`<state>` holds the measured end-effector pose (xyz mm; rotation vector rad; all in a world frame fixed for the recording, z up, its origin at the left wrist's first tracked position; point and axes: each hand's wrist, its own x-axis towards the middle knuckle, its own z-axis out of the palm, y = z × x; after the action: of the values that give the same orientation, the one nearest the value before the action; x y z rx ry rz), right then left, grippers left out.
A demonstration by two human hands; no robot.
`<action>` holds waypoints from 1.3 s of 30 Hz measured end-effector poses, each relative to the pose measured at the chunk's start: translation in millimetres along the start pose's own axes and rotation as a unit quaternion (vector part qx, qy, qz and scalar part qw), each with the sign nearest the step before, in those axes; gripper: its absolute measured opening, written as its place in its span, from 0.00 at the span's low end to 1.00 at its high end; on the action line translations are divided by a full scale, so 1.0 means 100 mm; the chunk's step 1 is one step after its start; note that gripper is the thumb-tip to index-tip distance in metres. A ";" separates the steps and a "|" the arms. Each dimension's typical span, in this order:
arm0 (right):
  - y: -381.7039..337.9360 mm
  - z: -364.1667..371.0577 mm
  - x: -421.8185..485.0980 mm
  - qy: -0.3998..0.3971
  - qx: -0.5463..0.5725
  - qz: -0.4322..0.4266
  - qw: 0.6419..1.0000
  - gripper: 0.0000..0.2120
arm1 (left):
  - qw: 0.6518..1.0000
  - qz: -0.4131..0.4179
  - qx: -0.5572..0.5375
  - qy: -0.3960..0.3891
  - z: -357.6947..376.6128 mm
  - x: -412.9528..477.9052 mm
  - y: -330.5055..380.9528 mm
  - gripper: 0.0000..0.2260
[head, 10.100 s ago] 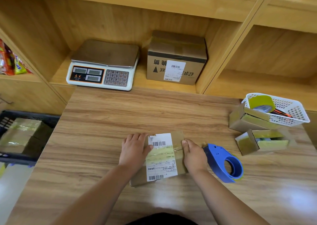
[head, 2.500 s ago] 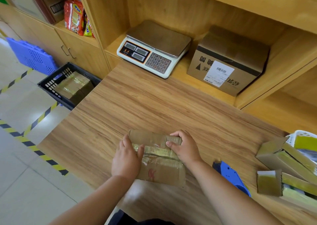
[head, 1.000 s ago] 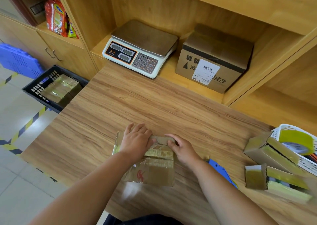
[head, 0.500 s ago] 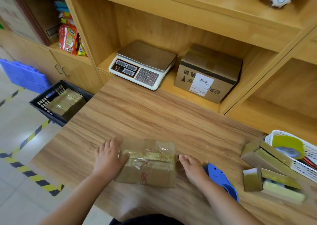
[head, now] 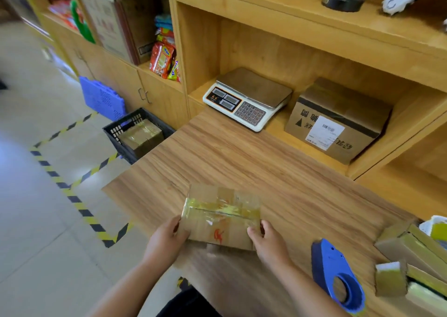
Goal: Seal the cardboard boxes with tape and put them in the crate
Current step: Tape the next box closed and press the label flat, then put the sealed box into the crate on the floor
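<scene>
1. Gripping: left hand (head: 167, 239) and right hand (head: 268, 241) hold the two ends of a cardboard box (head: 222, 217), lower centre of the frame, at the near edge of the table (head: 242, 162). Fingers of both hands curl round the ends.
2. Yellowish tape crosses the box's top seam, so sealing looks done. A shadow under its near edge suggests a lift; not certain.
3. Crate (head: 115, 135), left of centre, on the floor beside the table, already holds one taped box (head: 141, 135).
4. Left to do: move this box to the crate, then tape the open boxes (head: 411, 246) at lower right. Tape dispenser (head: 338, 283) lies idle there.
</scene>
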<state>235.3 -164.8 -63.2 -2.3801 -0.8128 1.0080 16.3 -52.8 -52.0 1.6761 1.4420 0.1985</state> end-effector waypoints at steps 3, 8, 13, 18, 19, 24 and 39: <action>-0.19 0.21 0.00 -0.026 0.001 -0.034 0.999 0.28 | 0.996 -0.027 -0.066 0.047 -0.16 -0.16 -0.16 0.16; -0.67 0.66 -0.12 -0.069 0.029 -0.095 0.993 0.23 | 0.979 -0.039 -0.135 0.147 -0.57 -0.36 -0.53 0.13; -1.25 1.15 -0.22 -0.096 0.021 -0.146 0.984 0.20 | 0.954 -0.075 -0.207 0.205 -1.06 -0.35 -0.95 0.13; -1.89 1.74 -0.22 -0.099 0.014 -0.157 0.983 0.23 | 0.940 -0.088 -0.236 0.232 -1.64 -0.18 -1.47 0.14; -2.05 1.93 -0.22 -0.096 0.015 -0.155 0.983 0.23 | 0.940 -0.088 -0.235 0.233 -1.82 -0.13 -1.64 0.14; -2.77 2.71 -0.25 -0.099 0.008 -0.149 0.984 0.20 | 0.939 -0.107 -0.232 0.230 -2.59 0.09 -2.24 0.17; -4.21 3.76 0.23 -0.088 0.009 -0.126 0.988 0.09 | 0.958 -0.094 -0.198 0.183 -4.04 1.32 -2.95 0.15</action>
<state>-179.8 218.9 -72.3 -2.1263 -1.1306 1.1231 -406.2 243.9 -71.6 1.2067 1.6884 0.6742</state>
